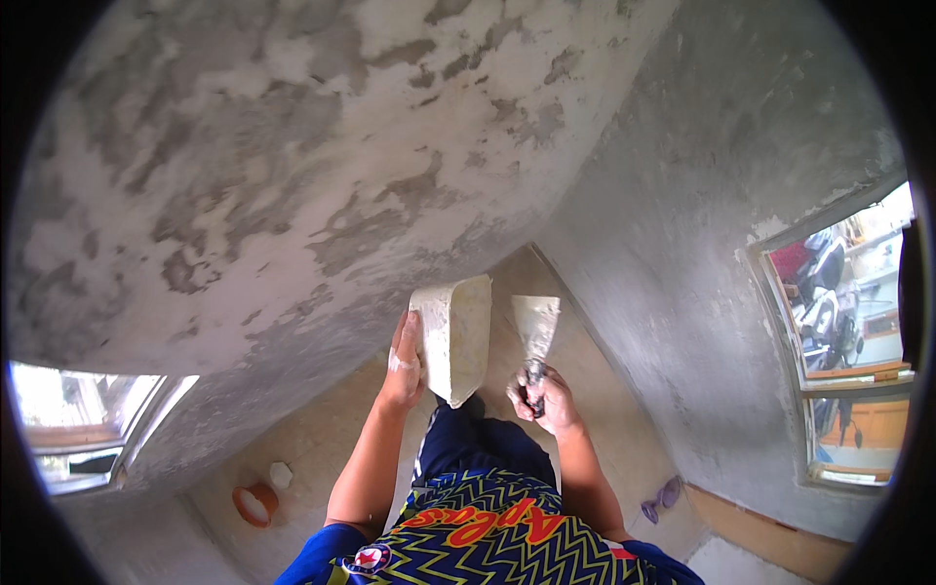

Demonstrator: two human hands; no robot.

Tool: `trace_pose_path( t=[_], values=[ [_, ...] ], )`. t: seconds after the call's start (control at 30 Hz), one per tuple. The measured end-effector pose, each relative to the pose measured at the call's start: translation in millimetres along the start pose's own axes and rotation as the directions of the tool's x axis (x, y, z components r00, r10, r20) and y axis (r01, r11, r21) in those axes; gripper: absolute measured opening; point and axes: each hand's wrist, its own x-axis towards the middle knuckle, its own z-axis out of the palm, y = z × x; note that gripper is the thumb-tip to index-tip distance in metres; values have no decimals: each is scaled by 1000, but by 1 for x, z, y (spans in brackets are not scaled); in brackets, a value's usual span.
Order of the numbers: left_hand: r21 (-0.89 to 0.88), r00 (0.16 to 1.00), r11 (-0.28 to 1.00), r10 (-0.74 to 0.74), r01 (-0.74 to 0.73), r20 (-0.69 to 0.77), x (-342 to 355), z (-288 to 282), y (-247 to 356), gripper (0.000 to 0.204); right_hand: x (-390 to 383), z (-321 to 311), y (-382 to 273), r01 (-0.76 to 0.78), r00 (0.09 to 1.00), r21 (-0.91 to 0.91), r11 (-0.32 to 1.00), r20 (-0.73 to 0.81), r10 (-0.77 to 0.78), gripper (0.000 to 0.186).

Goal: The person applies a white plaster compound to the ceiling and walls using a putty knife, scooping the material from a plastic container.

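Scraper (536, 322) juts forward from the rightmost of the hands (553, 401)

From the person's head, the fisheye camera looks down, close over the shirt (478, 554), towards the floor (312, 458).

A patchy white-and-grey wall (244, 195) meets a grey wall (673, 205) above a tan floor (307, 444), bright windows (840, 302) either side.
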Motion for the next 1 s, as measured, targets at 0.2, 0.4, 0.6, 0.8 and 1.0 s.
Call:
trace_pose_path(
  t=[0.2,0.4,0.6,0.8,1.0],
  values=[
    [-63,996,994,-86,86,8,63,15,-33,69,40,-15,-13,150,951,-614,775,-125,-282,3],
    [-147,992,987,-76,61,-98,98,21,-53,72,67,-49,-16,99,936,-670,736,-188,-297,10],
    [52,985,999,21,-12,-169,131,44,-99,72,95,-131,-17,21,956,-760,649,-174,-234,13],
    [57,965,998,13,3,-262,177,29,-190,74,128,-219,-30,35,977,-883,468,-68,-202,23],
    [38,983,998,-36,44,-180,207,7,-220,59,164,-273,3,31,976,-911,412,-61,-209,28]
  ],
)
